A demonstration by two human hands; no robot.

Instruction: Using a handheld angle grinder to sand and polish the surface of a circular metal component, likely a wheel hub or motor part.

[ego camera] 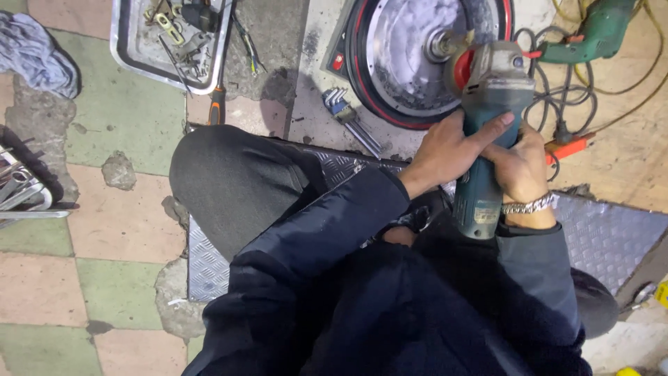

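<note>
You are holding an angle grinder (pixel 487 125) in both hands, its blue-green body upright in the head view and its grey head pointing away from you, at the axle end of a wheel hub motor (pixel 410 49) lying flat on the floor. Your left hand (pixel 449 150) is wrapping the body from the left, fingers closed round it and the index finger lying across the top toward the head. Your right hand (pixel 522 167), with a metal bracelet (pixel 530 205) at the wrist, is clamping the same body from the right, fully closed on it. The red guard (pixel 460 69) is sitting just beside the hub's central shaft; whether the disc is touching metal cannot be told. No sparks or dust are showing, and no fresh cut is visible on the hub, so the work appears to be at or near its start, with the grinding itself left to do.

A set of hex keys (pixel 344 111) is lying just left of the hub. A green drill (pixel 591 35) and tangled cables (pixel 577 104) are lying to the right. A metal tray (pixel 167 42) of small parts is sitting farther left, with an orange-handled screwdriver (pixel 217 97) below it. You are crouching over a chequer plate (pixel 605 237).
</note>
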